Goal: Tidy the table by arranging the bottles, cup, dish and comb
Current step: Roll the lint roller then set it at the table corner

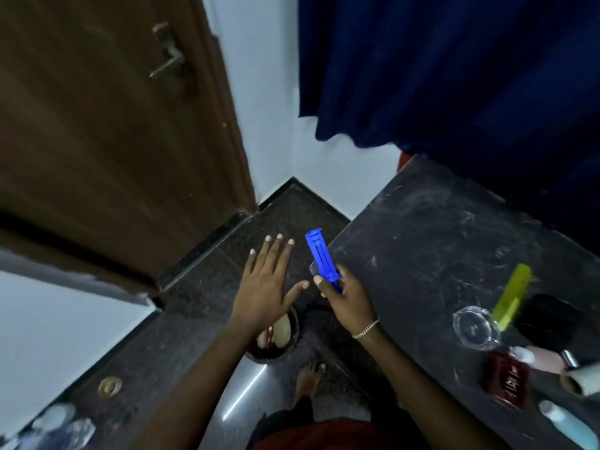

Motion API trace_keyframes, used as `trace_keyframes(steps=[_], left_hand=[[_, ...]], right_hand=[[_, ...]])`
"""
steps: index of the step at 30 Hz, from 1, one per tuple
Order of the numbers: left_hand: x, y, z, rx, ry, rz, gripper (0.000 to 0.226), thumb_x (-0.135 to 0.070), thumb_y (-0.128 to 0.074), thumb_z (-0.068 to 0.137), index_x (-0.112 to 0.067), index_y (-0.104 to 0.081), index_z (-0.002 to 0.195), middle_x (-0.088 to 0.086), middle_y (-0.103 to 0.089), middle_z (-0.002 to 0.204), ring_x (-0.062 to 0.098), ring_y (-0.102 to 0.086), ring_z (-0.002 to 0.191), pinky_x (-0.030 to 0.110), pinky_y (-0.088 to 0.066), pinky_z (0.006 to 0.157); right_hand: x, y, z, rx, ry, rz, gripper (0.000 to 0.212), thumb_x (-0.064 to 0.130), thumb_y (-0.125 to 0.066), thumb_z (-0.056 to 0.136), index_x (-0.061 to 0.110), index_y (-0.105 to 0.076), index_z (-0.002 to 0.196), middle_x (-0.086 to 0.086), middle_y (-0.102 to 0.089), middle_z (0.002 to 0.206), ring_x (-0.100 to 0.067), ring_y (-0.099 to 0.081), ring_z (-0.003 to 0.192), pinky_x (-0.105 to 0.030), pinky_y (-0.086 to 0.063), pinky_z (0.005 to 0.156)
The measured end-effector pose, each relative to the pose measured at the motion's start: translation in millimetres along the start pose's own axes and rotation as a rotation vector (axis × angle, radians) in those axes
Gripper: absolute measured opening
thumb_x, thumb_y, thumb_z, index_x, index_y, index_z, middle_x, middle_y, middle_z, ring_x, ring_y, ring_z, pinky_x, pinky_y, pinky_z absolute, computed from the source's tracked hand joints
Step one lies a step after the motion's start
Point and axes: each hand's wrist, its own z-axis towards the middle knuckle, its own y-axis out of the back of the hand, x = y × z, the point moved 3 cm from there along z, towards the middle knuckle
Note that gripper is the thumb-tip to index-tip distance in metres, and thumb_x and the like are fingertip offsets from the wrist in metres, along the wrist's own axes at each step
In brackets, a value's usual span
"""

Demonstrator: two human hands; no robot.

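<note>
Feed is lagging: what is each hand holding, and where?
Right hand grips the blue plastic tube by its lower end; left hand is open and holds nothing.

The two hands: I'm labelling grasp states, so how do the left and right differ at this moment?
The left hand is empty, flat, fingers spread; the right hand is closed around a blue plastic piece. The right wrist wears a chain bracelet; the left wrist is bare. Both hang over the floor, left of the dark table.
</note>
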Motion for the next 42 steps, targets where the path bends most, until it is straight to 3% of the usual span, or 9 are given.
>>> trace_keyframes(steps=[6,10,17,23,27,31,37,42], left_hand=[[-65,16,63,-0.027,-0.212,0.036,0.085,-0.075,-0.031,0.099,-0.026,-0.011,0.165,0.002,-0.016,0.173,0.022,-0.006,0.162,0.052,-0.021,0.128],[-117,21,100,-0.039,-0.336,0.041,0.083,-0.075,-0.029,0.099,-0.025,-0.013,0.164,0.004,-0.018,0.172,0.024,-0.009,0.161,0.055,-0.022,0.128],[-217,11,140,-0.023,-0.586,0.008,0.083,-0.074,-0.027,0.100,-0.028,-0.005,0.165,0.001,-0.008,0.174,0.021,-0.001,0.162,0.053,-0.017,0.129],[-309,-15,139,-0.002,-0.813,-0.028,0.084,-0.075,-0.027,0.100,-0.026,-0.008,0.165,0.001,-0.009,0.174,0.021,-0.002,0.162,0.055,-0.019,0.128],[-362,-32,123,0.036,-0.922,-0.053,0.085,-0.076,-0.027,0.099,-0.025,-0.009,0.165,0.004,-0.012,0.173,0.022,-0.005,0.162,0.054,-0.019,0.128],[-411,-48,101,0.076,-0.995,-0.056,0.086,-0.075,-0.030,0.099,-0.023,-0.011,0.165,0.006,-0.015,0.173,0.025,-0.007,0.161,0.055,-0.021,0.128],[-481,-79,66,0.123,-1.036,-0.108,0.087,-0.073,-0.034,0.098,-0.019,-0.017,0.164,0.007,-0.018,0.172,0.024,-0.014,0.160,0.046,-0.019,0.129],[-544,-113,39,0.165,-1.048,-0.084,0.081,-0.064,-0.046,0.095,-0.009,-0.039,0.155,0.015,-0.044,0.158,0.030,-0.048,0.141,0.042,-0.044,0.113]], right_hand=[[22,73,0,-0.227,0.072,0.054,0.021,0.041,-0.069,0.084,0.025,-0.063,0.097,0.007,-0.070,0.079,-0.005,-0.062,0.070,-0.028,-0.053,0.073],[29,129,-6,-0.375,0.096,0.039,0.021,0.037,-0.070,0.087,0.023,-0.062,0.101,0.003,-0.070,0.079,-0.015,-0.065,0.071,-0.032,-0.053,0.074],[21,221,-39,-0.682,0.083,-0.018,0.024,0.035,-0.071,0.088,0.023,-0.066,0.108,0.011,-0.066,0.078,-0.001,-0.060,0.070,-0.023,-0.049,0.071],[-11,283,-100,-0.935,0.048,-0.097,0.028,0.035,-0.070,0.090,0.017,-0.065,0.111,0.004,-0.069,0.119,0.000,-0.063,0.084,-0.011,-0.046,0.074],[-36,311,-142,-1.049,-0.004,-0.094,0.027,0.040,-0.068,0.091,0.023,-0.063,0.111,0.015,-0.069,0.086,0.005,-0.062,0.078,-0.009,-0.044,0.069],[-65,345,-179,-1.135,-0.086,-0.098,0.019,0.044,-0.068,0.090,0.030,-0.061,0.100,0.011,-0.065,0.078,0.000,-0.062,0.074,-0.006,-0.043,0.062],[-108,402,-225,-1.232,-0.203,-0.104,0.029,0.043,-0.069,0.089,0.017,-0.062,0.100,0.003,-0.064,0.071,-0.010,-0.062,0.065,-0.025,-0.045,0.059],[-144,439,-253,-1.223,-0.278,-0.080,0.025,0.039,-0.070,0.089,0.019,-0.062,0.101,0.004,-0.061,0.071,-0.005,-0.056,0.063,-0.019,-0.040,0.058]])
